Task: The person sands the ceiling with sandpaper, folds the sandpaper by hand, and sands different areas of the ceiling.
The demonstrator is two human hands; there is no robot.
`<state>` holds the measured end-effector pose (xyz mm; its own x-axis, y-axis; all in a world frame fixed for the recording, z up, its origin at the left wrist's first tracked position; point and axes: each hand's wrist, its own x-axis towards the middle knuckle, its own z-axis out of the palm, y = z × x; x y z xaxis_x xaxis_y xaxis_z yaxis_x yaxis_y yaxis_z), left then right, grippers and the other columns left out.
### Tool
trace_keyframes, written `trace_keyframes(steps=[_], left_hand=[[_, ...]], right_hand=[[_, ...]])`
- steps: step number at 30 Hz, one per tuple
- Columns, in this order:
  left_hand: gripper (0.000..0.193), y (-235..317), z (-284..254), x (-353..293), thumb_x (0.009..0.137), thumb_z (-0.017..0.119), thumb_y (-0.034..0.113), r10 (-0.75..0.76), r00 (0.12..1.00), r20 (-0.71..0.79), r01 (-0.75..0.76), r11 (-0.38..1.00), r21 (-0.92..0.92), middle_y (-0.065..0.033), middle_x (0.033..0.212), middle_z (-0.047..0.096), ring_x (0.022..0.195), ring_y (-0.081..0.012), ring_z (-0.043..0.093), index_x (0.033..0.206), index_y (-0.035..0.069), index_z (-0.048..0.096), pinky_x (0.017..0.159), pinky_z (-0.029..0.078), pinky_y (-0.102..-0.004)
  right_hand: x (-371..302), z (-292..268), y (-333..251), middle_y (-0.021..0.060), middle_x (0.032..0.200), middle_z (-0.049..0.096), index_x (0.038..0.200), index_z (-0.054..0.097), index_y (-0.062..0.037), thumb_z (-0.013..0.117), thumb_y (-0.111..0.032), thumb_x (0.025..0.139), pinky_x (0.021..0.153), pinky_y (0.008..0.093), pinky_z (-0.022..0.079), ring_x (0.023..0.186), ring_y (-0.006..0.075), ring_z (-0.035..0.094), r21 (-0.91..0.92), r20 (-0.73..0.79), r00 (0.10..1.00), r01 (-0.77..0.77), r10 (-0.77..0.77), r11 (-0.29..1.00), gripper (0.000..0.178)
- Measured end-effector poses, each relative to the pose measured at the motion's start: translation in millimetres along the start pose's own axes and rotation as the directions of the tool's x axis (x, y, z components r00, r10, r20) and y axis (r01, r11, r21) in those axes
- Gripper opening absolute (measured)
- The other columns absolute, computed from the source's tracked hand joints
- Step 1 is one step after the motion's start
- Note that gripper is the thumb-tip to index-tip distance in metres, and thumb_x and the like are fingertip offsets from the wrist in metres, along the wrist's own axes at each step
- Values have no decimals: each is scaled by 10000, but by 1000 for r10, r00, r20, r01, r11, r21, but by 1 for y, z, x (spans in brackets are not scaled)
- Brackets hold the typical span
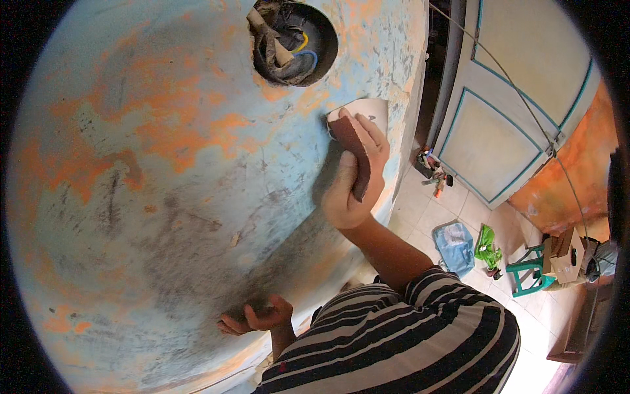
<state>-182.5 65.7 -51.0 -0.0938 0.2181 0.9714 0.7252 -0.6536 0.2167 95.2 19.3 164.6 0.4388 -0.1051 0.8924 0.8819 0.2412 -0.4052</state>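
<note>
My right hand (365,177) is closed around a sheet of sandpaper (354,148), its reddish-brown grit side showing along the palm and thumb. The sheet's white backing (371,110) sticks out past the fingertips, next to the wall. This wall (216,190) is worn pale blue, with orange patches and dark grey smudges. Lower down, my left hand (262,316) is near the wall with its fingers loosely bent and apart; nothing shows in it, though part of the palm is in shadow.
Above the right hand, a round wall hole (298,49) holds loose yellow and blue wires. To the right are a panelled door (489,138), a cable (518,88), a blue bag (454,248), a green bag (487,246), a green stool (525,272) and a cardboard box (563,259).
</note>
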Motion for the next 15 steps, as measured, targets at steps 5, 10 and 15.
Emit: trace_keyframes(steps=[5, 10, 15], left_hand=[[516, 6, 1, 10, 875, 595, 430, 0, 1000, -30, -1, 1000, -15, -321, 1452, 304, 1398, -461, 169, 1232, 105, 411, 1083, 68, -651], [528, 34, -2, 47, 861, 617, 395, 114, 993, 13, -115, 992, 59, -327, 1442, 303, 1381, -474, 182, 1226, 81, 401, 1084, 64, -646], [511, 26, -7, 41, 842, 618, 327, 150, 989, 21, -150, 988, 39, -329, 1432, 299, 1369, -478, 192, 1220, 62, 400, 1085, 72, -643]], right_hand=[[4, 11, -28, 182, 1275, 586, 1260, 535, 67, 412, 36, 917, 1083, 397, 305, 1217, 332, 480, 52, 22, 998, 54, -55, 997, 366], [-6, -1, 12, 169, 1276, 596, 1255, 543, 63, 410, 25, 924, 1077, 396, 312, 1234, 326, 468, -67, -26, 1000, 14, -16, 998, 358], [7, 11, -28, 203, 1287, 558, 1286, 529, 70, 413, 63, 892, 1088, 376, 297, 1228, 324, 468, 102, 7, 1000, -2, 2, 995, 410]])
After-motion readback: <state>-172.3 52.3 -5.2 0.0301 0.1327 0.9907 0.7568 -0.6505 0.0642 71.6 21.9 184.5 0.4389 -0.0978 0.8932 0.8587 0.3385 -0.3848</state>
